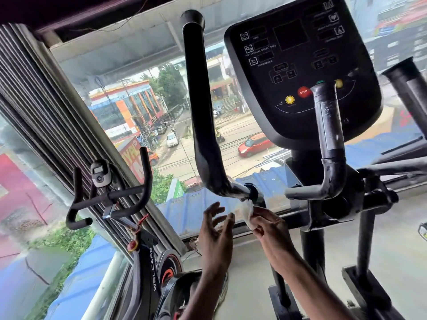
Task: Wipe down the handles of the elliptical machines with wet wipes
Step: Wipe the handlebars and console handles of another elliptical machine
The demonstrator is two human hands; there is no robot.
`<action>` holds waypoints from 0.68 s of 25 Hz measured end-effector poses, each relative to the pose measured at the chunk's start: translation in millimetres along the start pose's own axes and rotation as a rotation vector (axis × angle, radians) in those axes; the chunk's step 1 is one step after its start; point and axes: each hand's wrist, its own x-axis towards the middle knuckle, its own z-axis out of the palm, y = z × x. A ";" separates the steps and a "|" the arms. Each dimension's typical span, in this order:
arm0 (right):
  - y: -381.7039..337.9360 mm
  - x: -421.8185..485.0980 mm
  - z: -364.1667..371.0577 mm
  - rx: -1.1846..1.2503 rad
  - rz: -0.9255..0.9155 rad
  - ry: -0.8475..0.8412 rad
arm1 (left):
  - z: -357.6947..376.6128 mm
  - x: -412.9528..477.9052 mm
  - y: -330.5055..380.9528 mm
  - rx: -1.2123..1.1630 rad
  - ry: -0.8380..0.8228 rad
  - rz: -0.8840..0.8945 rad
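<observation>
Right hand (pixel 269 226) fingers pinched the wipe (pixel 247 210), its top touching the lower end of the handle (pixel 198 100). Left hand (pixel 216 229) slack, fingers spread, holding nothing. Wipe judged light, limp, damp: wrap round bar. Console (pixel 300 65) and inner grip (pixel 330 125) crowded the right; bike (pixel 111 195) left.

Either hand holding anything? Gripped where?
Right hand pinches the wet wipe at its lower end between the fingers; the wipe's top reaches the base of the long handle. Left hand is open, holding nothing.
</observation>
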 end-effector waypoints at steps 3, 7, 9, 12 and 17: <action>-1.9 -21.2 8.3 0.064 0.084 -0.157 | -7.2 6.0 -20.1 -0.108 -0.147 -0.173; 16.2 -36.4 22.4 -0.048 0.069 -0.186 | -29.3 13.7 -46.9 -0.262 -0.241 -0.238; 27.1 -38.0 25.9 -0.200 -0.004 -0.197 | -42.0 20.7 -57.9 -0.302 -0.241 -0.248; 42.3 -39.9 34.5 -0.496 -0.176 -0.094 | -60.4 28.8 -64.9 -0.370 -0.297 -0.285; 59.8 -36.1 52.6 -0.613 -0.263 0.134 | -75.8 38.3 -76.4 -0.522 -0.377 -0.387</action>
